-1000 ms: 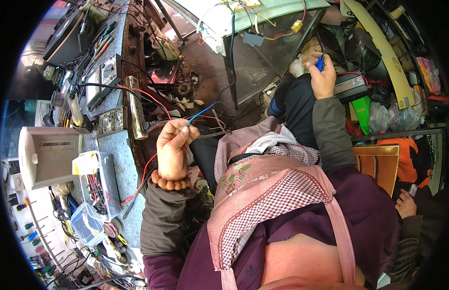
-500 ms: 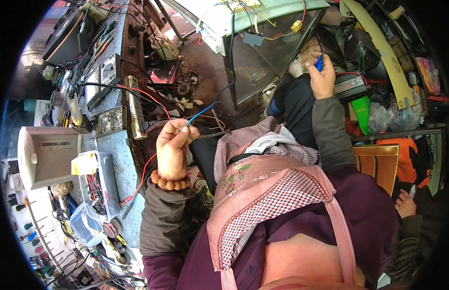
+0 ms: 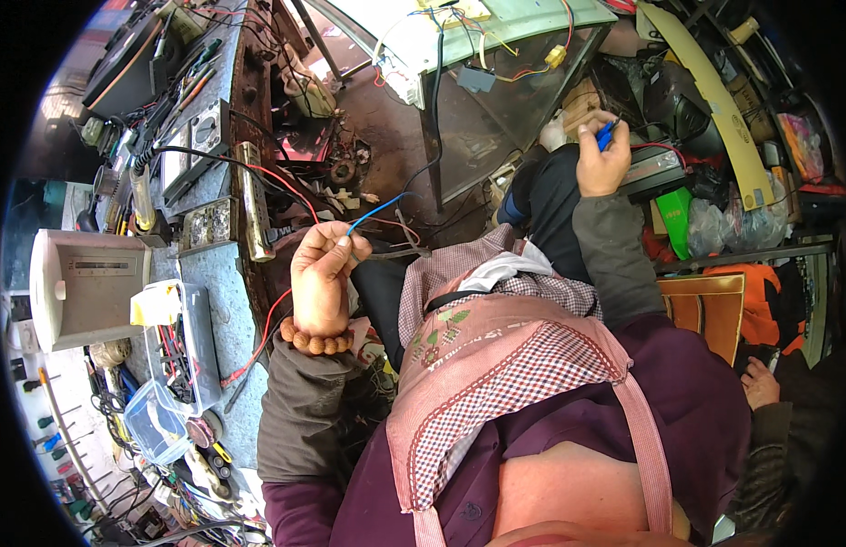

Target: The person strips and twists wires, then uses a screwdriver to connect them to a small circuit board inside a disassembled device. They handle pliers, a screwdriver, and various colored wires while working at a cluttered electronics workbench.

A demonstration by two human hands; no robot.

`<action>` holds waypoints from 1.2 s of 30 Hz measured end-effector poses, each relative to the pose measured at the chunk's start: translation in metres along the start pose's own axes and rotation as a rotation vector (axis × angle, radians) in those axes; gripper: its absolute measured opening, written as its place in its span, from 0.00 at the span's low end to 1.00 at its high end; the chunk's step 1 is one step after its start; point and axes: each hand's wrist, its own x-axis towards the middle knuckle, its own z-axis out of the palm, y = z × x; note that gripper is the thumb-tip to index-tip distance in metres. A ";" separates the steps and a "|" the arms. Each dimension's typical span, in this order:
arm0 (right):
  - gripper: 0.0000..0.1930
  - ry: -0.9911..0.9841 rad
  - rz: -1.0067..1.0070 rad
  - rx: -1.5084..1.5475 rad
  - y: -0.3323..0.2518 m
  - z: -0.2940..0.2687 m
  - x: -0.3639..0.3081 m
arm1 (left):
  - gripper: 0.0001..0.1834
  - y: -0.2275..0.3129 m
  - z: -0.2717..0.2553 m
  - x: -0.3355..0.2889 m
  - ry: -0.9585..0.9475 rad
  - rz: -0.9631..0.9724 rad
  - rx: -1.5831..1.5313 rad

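Observation:
Thumb and fingertips of my left hand pinch a thin blue wire. This wire comes out of the dark cable that hangs down from the pale green panel. Farther off to the right, above my knee, my right hand is closed around a small blue-handled tool. Fingers cover much of that tool, and its working end cannot be made out. The two hands are well apart. A red lead passes behind my left hand, coming from a multimeter on the bench.
On the left the bench carries a clear plastic box of leads, a white-cased device and scattered tools. The panel bears loose wires and a yellow connector. Another person's hand shows at the right.
My right hand has come slightly nearer, and the blue-handled tool has turned so that more of it shows. The left hand keeps its pinch on the blue wire, shifting only a little.

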 end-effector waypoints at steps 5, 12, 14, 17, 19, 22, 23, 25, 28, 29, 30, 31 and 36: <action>0.09 -0.373 0.443 0.283 -0.057 0.046 -0.074 | 0.07 0.000 0.000 0.001 -0.015 0.020 -0.024; 0.10 -0.789 1.027 0.719 -0.111 0.105 -0.103 | 0.06 0.004 0.018 -0.008 -0.114 0.069 0.082; 0.10 -0.757 1.052 0.802 -0.118 0.119 -0.102 | 0.07 0.004 0.020 -0.010 -0.161 0.086 0.180; 0.10 -0.695 0.937 0.804 -0.126 0.128 -0.100 | 0.07 -0.003 0.027 -0.013 -0.220 0.069 0.300; 0.08 -0.702 0.855 0.772 -0.125 0.129 -0.101 | 0.06 -0.010 0.025 -0.011 -0.233 0.069 0.431; 0.07 -0.713 0.692 0.712 -0.125 0.127 -0.101 | 0.06 -0.015 0.025 -0.014 -0.235 0.101 0.694; 0.07 -0.706 0.679 0.700 -0.125 0.126 -0.099 | 0.06 -0.011 0.028 -0.014 -0.234 0.109 0.780; 0.07 -0.696 0.676 0.686 -0.124 0.123 -0.095 | 0.06 -0.004 0.032 -0.016 -0.229 0.124 0.950; 0.09 -0.699 0.712 0.658 -0.120 0.122 -0.088 | 0.05 -0.007 0.027 -0.013 -0.206 0.110 0.790; 0.11 -0.703 0.732 0.620 -0.118 0.122 -0.086 | 0.05 -0.011 0.024 -0.011 -0.191 0.093 0.713; 0.11 -0.685 0.765 0.629 -0.115 0.120 -0.086 | 0.05 -0.016 0.020 -0.008 -0.181 0.080 0.603; 0.12 -0.668 0.800 0.639 -0.112 0.119 -0.087 | 0.06 -0.014 0.015 -0.007 -0.198 0.010 0.546; 0.13 -0.646 1.003 0.538 -0.102 0.110 -0.090 | 0.08 0.000 0.011 -0.004 -0.056 -0.152 -0.018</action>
